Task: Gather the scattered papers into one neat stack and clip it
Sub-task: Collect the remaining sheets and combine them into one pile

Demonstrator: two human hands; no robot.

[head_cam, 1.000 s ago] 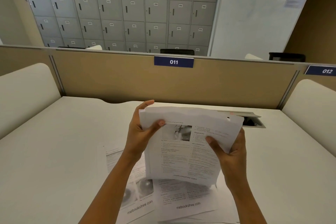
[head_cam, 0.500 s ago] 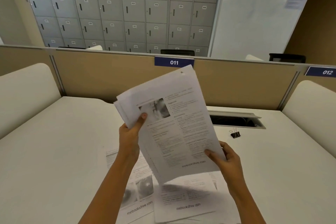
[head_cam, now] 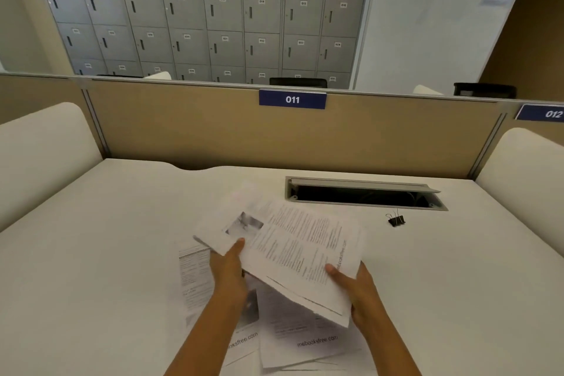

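Both hands hold a bundle of printed papers (head_cam: 293,247) low over the white desk (head_cam: 106,253), turned sideways and slightly fanned. My left hand (head_cam: 229,272) pinches its left corner, thumb on top near a grey photo. My right hand (head_cam: 357,287) grips the right edge, thumb on the text. Under the bundle, more printed sheets (head_cam: 308,342) lie loose and overlapping on the desk, one sticking out to the left (head_cam: 193,275). A black binder clip (head_cam: 396,219) rests on the desk to the right, apart from both hands.
An open cable tray slot (head_cam: 366,194) is cut into the desk behind the papers. A tan partition (head_cam: 183,128) with the label 011 closes off the back. Cream side dividers (head_cam: 39,156) stand on the left and on the right (head_cam: 525,168).
The bundle came down from an upright, lifted position to low over the desk and turned sideways. Both hands lowered with it and kept their grip.
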